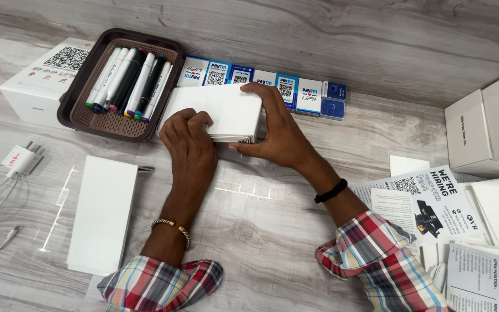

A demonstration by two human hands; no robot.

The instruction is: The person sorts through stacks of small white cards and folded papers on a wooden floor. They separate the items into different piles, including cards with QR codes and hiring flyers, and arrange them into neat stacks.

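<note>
Left hand (189,138) and right hand (275,130) both clamped on white paper stack (229,112), edges squared on desk (261,231). Second stack (102,214) lies flat alongside. Leaflets (434,202) at right loose, unsorted.

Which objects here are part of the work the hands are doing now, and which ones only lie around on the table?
In the work:
- white box, held at the table's middle
- left hand, on its left end
- right hand, around its right end

Lying about:
- brown tray of markers
- row of small blue-and-white cards
- flat white lid
- charger plug
- leaflets
- white boxes at right
</note>
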